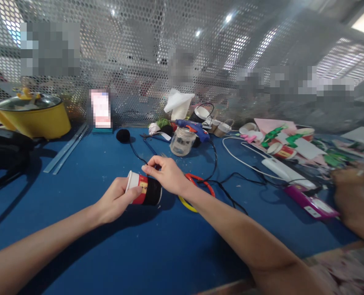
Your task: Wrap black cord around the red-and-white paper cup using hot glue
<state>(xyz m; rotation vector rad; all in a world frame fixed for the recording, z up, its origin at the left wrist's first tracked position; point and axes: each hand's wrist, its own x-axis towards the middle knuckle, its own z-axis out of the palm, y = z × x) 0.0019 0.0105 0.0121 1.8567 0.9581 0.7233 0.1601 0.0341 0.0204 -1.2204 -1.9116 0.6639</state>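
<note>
A paper cup [134, 181], white at the rim with a red printed side, lies tilted in the grip of my left hand [117, 199]. Black yarn [153, 191] is wound around the cup's lower part. Just above the cup, my right hand [166, 174] pinches a black yarn strand between thumb and fingers. That strand runs back to a black yarn ball [123, 135] on the blue table. Under my right wrist lie red and yellow rings [188, 205], partly covered.
Behind my hands, a blue glue gun [192, 126] rests over a clear jar [182, 142]. Cables and a purple-and-white power strip [312, 203] lie to the right, near another person's arm [353, 200]. A yellow pot [34, 116], metal rulers [66, 149] and a phone [101, 108] stand left.
</note>
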